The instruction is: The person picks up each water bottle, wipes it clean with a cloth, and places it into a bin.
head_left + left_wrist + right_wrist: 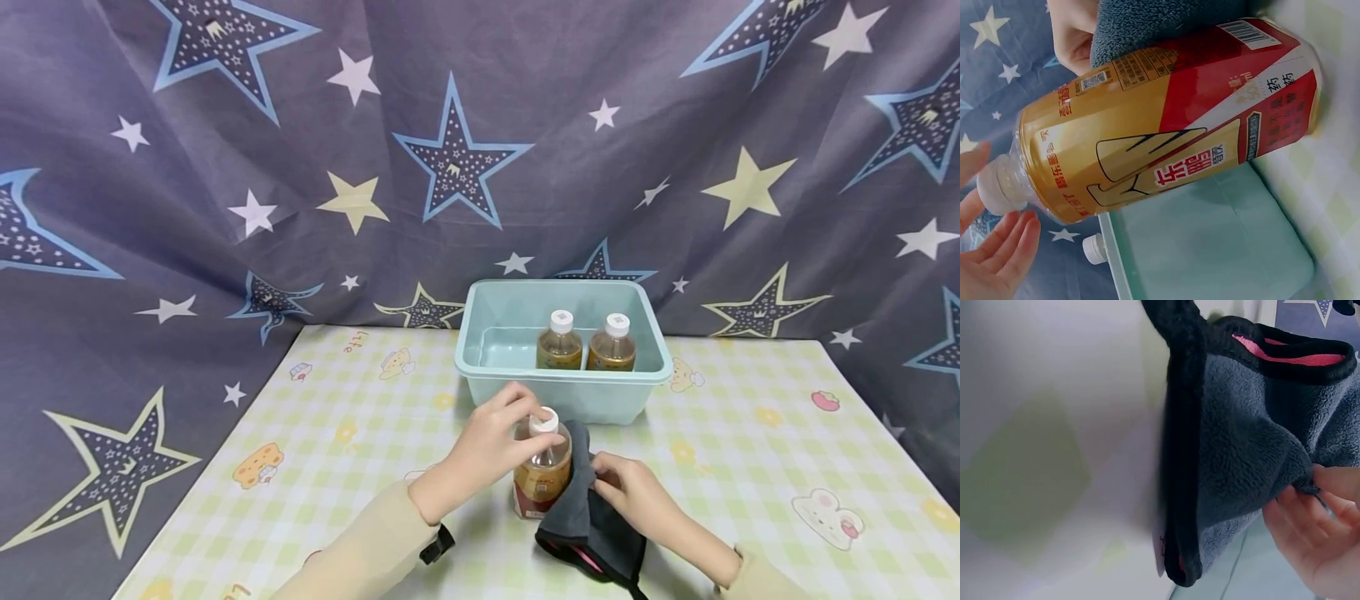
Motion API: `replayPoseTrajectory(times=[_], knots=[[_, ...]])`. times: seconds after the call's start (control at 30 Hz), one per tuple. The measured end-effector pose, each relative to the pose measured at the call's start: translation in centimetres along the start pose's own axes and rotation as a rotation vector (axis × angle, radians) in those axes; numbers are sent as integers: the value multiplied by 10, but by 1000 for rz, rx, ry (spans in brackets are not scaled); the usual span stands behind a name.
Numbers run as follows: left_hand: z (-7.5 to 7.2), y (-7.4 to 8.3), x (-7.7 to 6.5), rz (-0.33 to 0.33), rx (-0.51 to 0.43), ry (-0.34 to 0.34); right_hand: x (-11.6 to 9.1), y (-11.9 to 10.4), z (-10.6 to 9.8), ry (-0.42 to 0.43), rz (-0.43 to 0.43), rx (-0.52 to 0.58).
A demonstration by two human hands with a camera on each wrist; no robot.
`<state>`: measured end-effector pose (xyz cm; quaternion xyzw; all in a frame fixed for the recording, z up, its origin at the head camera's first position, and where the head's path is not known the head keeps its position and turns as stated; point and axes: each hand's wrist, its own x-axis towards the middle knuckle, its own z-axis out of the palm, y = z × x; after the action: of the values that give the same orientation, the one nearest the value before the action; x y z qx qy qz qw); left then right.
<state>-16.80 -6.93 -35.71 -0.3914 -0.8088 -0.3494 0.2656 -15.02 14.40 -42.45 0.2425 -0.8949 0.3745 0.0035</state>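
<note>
A drink bottle (542, 475) with a gold and red label and a white cap stands upright on the table in front of the bin. My left hand (501, 437) reaches over from the left and holds it by the cap (1001, 185) between thumb and fingers. Against the bottle's right side lies a dark grey towel cloth (581, 508) with black edging and a pink inside. My right hand (637, 496) pinches a fold of this cloth, as the right wrist view shows, where thumb and fingers (1297, 515) meet on the fabric.
A light blue plastic bin (562, 392) stands behind the hands, near the dark star-patterned curtain (337, 167). Inside it, two similar bottles, one (559, 342) beside the other (612, 343), stand upright at the right. A checked cloth (360, 467) with cartoon prints covers the table.
</note>
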Motion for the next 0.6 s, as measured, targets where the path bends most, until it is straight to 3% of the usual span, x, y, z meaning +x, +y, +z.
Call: replayPoseTrajectory(times=[0.27, 0.43, 0.6], knots=[[-2, 2, 2, -17, -10, 16, -8, 1, -5, 31, -2, 30], [-5, 0, 1, -98, -91, -27, -10, 2, -8, 40, -10, 49], [-8, -5, -1, -105, -164, -76, -11, 4, -8, 52, -23, 47]])
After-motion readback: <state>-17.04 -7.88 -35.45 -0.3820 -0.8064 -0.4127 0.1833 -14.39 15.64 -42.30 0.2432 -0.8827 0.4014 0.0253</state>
